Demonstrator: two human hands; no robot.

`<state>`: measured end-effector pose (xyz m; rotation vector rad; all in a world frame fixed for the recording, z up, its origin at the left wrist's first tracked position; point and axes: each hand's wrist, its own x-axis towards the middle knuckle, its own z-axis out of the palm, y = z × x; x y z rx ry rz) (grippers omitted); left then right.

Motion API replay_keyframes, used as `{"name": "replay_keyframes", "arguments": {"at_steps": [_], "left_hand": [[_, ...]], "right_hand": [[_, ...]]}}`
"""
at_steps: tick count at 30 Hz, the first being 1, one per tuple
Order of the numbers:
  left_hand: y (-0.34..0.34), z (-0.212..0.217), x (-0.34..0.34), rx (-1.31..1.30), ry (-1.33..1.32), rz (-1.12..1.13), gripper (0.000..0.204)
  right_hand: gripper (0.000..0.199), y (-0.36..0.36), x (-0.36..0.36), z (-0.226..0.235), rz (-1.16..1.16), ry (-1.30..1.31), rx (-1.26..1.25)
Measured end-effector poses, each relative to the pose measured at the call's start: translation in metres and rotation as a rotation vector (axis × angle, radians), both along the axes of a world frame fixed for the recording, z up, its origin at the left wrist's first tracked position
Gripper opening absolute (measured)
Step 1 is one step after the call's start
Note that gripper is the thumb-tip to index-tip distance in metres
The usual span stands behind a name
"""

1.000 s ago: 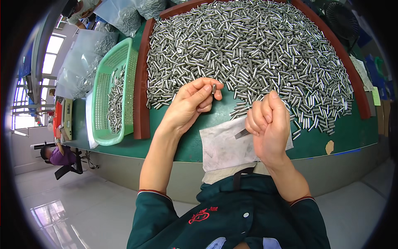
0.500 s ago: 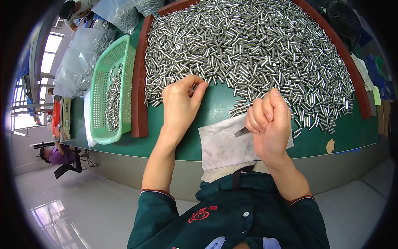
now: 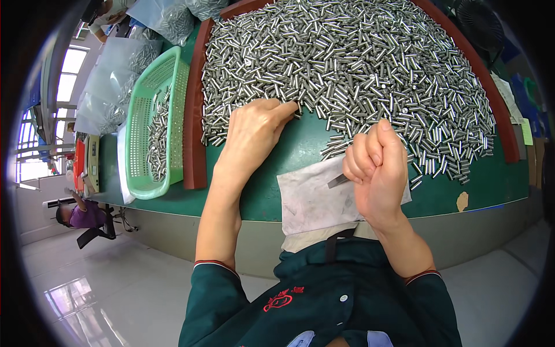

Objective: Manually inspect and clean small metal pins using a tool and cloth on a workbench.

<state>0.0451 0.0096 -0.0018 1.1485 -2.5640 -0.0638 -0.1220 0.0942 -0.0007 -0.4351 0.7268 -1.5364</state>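
Note:
A large heap of short, shiny metal pins (image 3: pixel 352 63) spreads over the green tabletop (image 3: pixel 300 139). My left hand (image 3: pixel 254 130) reaches to the heap's near edge, its fingers pinched together at a metal pin (image 3: pixel 298 114); the thumb is mostly hidden behind the hand. Closer to me on the right, my right hand (image 3: pixel 376 168) is closed with the palm side turned up. From its fist a flat metal tool (image 3: pixel 338 181) sticks out to the left; the rest is covered by the fingers. Below that tool lies a stained whitish cloth (image 3: pixel 312 202).
Brown-red rails (image 3: pixel 195 127) border the heap. Left of them stands a green perforated basket (image 3: pixel 134 144) with pins in it. Clear plastic bags (image 3: pixel 110 81) of pins and a scale (image 3: pixel 91 165) are farther left. A fan (image 3: pixel 480 26) stands far right. Other people appear at the left.
My left hand has moved slightly right and forward, its fingertips now against the heap's edge. The right hand with the flat metal tool has stayed almost still.

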Motion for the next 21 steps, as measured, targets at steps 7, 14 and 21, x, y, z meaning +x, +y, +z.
{"name": "replay_keyframes", "arguments": {"at_steps": [7,14,21], "left_hand": [[0.003,-0.004,-0.002,0.036,0.095,-0.028,0.012],[0.008,-0.007,-0.015,0.126,0.160,0.010,0.012],[0.015,0.002,-0.016,0.213,0.367,0.038,0.007]], "right_hand": [[0.039,0.000,0.002,0.001,0.006,0.006,0.010],[0.039,0.000,-0.001,0.000,-0.003,-0.062,0.006],[0.039,0.000,-0.001,-0.001,0.001,-0.026,-0.003]]}}
